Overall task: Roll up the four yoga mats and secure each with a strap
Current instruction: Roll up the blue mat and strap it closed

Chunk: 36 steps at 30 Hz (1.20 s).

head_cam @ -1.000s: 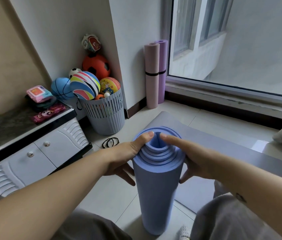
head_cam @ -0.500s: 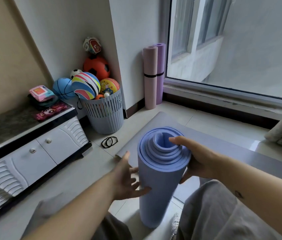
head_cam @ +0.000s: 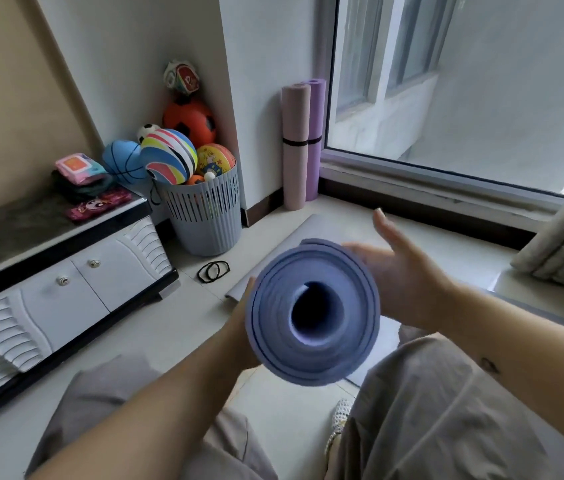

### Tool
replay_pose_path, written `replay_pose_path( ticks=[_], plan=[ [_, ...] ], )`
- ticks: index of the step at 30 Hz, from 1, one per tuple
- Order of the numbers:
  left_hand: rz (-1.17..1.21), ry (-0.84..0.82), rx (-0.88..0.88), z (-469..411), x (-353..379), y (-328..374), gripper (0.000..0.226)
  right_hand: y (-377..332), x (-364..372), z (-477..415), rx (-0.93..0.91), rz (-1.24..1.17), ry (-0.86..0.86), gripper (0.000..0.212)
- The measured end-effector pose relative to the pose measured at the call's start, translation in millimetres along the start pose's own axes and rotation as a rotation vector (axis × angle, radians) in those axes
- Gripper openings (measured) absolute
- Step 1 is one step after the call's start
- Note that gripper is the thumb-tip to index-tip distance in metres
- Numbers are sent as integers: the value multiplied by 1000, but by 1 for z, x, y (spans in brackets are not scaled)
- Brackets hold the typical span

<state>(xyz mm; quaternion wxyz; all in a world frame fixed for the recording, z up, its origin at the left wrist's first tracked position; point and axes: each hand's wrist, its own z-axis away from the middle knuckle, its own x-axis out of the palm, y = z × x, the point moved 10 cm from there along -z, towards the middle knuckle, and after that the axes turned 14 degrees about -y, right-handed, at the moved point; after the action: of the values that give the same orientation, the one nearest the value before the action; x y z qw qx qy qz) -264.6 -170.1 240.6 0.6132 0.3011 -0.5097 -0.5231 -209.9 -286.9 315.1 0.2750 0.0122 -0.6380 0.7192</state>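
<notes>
Two thin black straps point(head_cam: 213, 270) lie loose on the tile. The left hand point(head_cam: 239, 336) steadies the blue mat point(head_cam: 311, 317), a spiral foam roll not yet strapped; its fingers are mostly hidden, so I cannot tell the grip. Behind, a pink mat point(head_cam: 295, 143) and a purple mat point(head_cam: 316, 133) stand banded. The right hand point(head_cam: 408, 282) presses flat, fingers straight. A grey mat point(head_cam: 308, 226) lies unrolled, so likely two remain.

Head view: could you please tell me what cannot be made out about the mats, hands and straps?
All head view.
Left hand: fingers behind the blue mat, grip unclear.
Right hand: motion-blurred, contact with that mat unclear.
Blue mat: seen end-on, so its length and any strap on it are hidden.
Grey mat: partly under blue mat and legs.
Straps: too small to count.
</notes>
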Motion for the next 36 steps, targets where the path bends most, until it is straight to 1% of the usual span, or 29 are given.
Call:
replay_pose_path(
  ticks=[1,2,3,5,6,8,10,11,12,13,15,17,19,21,22,24,25,27,28,30,31,33,34,36],
  plan=[
    [-8,80,-2,-1,-9,9,45,-3,-15,1,-30,-87,113,92],
    [10,74,36,-6,-13,21,46,-7,-27,3,-28,-156,193,93],
    [13,92,35,-8,-12,32,60,-9,-36,5,0,-176,262,88],
    [-27,69,28,-16,-19,35,104,-10,-41,2,85,-165,281,65],
    [-55,51,61,-16,-21,42,117,-11,-43,-1,121,-114,264,61],
    [-138,-3,127,-17,-19,61,122,-18,-46,-5,198,54,246,59],
    [-205,-101,187,-18,-17,81,115,-20,-49,-8,277,241,266,60],
    [-240,-131,197,-16,-14,91,108,-20,-50,-9,314,297,277,53],
    [-273,-138,194,-16,-14,99,105,-21,-51,-11,331,336,282,43],
    [-288,-137,182,-14,-14,104,109,-23,-51,-13,330,360,281,36],
    [-328,-109,137,-16,-17,110,119,-27,-57,-18,304,428,278,38],
    [-326,-80,99,-17,-23,115,114,-24,-61,-24,290,508,281,35],
    [-309,-58,42,-22,-29,114,101,-12,-68,-29,268,608,294,44],
    [-356,-72,-33,-26,-27,111,82,-4,-68,-33,242,745,304,58],
    [-393,-79,-75,-29,-25,108,77,-2,-63,-35,219,757,288,65],
    [-406,-89,-133,-34,-27,101,78,-2,-53,-39,152,666,214,79],
    [-388,-85,-133,-37,-28,99,76,-2,-50,-40,141,607,172,82],
    [-338,-64,-132,-39,-32,96,68,0,-47,-37,204,478,94,72],
    [-315,-61,-129,-40,-33,94,66,0,-49,-35,235,386,57,74],
    [-276,-63,-102,-41,-35,90,61,0,-58,-32,289,210,-1,86],
    [-260,-69,-87,-42,-35,89,60,-2,-60,-32,309,163,-19,85],
    [-245,-93,-70,-42,-33,88,61,-5,-67,-31,356,152,-20,78],
    [-253,-100,-56,-43,-33,89,61,-6,-71,-32,360,166,1,73],
    [-259,-82,-2,-44,-36,98,59,-10,-82,-33,311,178,91,62]
  ],
)
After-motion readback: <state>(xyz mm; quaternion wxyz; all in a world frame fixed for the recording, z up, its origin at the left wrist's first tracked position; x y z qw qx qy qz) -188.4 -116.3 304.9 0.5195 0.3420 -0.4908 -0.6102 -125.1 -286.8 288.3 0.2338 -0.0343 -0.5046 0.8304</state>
